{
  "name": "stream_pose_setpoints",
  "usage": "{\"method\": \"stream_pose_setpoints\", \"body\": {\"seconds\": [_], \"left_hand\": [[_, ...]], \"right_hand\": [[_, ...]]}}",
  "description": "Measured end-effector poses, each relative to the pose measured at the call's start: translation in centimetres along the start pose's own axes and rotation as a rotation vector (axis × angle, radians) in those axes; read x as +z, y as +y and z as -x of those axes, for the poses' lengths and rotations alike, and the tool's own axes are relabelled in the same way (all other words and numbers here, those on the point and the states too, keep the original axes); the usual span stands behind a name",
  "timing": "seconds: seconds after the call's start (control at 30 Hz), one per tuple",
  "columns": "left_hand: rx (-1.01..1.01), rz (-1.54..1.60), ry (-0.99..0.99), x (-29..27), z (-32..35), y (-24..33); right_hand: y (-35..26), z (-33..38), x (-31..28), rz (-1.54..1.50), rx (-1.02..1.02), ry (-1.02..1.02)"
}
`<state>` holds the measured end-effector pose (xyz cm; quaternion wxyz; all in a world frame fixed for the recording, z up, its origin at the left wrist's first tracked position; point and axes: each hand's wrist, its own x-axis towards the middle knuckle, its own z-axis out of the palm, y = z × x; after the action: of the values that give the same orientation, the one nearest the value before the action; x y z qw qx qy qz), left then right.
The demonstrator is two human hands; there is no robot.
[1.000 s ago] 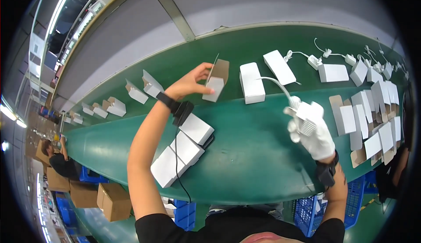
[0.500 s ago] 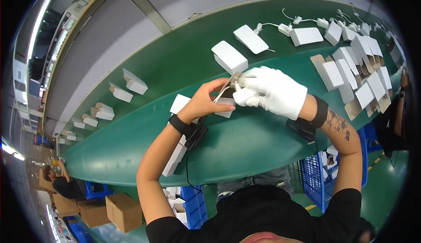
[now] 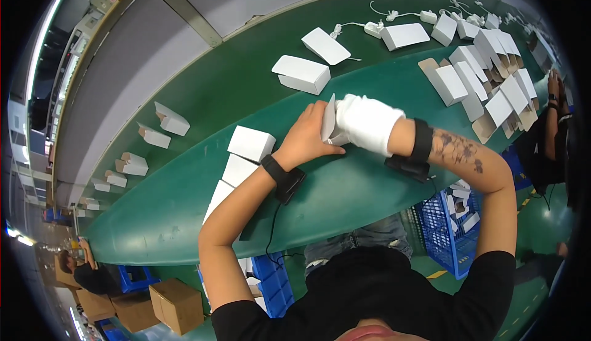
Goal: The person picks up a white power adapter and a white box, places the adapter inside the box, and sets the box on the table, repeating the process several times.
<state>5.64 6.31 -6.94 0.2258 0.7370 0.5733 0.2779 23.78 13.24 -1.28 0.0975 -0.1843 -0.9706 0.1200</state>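
Holding a small white box (image 3: 329, 122) between both hands at the middle of the green table (image 3: 345, 199), the person has it upright with its flap standing open; the left hand (image 3: 306, 139), bare, has its grip curled against the box's left face, thumb along the bottom, and the right hand (image 3: 367, 121), in a white glove, is pressed together around the right side, though what its fingers hold inside cannot be told.

The likeliest trouble, as I judge it, is the thin flap creasing or the box crushing if the two hands squeeze unevenly; the box could also slip toward the near edge, since it sits close to the person's side of the table.

To the left, a row of closed white boxes (image 3: 250, 143) lies just beside the left forearm, so a wide elbow swing could knock them; farther off sit two more boxes (image 3: 301, 74) and white chargers with cords (image 3: 375, 28); to the right a fan of flat unfolded boxes (image 3: 486, 79) crowds the table.

Open room lies straight ahead of the hands and below the right forearm; a blue crate (image 3: 452, 218) stands beneath the edge.
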Motion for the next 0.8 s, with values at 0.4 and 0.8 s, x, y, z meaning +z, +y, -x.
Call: {"method": "stream_pose_setpoints", "body": {"seconds": [0.4, 0.8], "left_hand": [[-0.038, 0.033, 0.171, -8.6, -2.5, 0.3], [-0.382, 0.295, 0.682, -18.6, 4.1, -23.3]], "right_hand": [[8.3, -4.1, -1.6, -0.285, -0.223, 0.55], [25.2, -13.9, 0.8, 0.35, 0.836, 0.127]]}}
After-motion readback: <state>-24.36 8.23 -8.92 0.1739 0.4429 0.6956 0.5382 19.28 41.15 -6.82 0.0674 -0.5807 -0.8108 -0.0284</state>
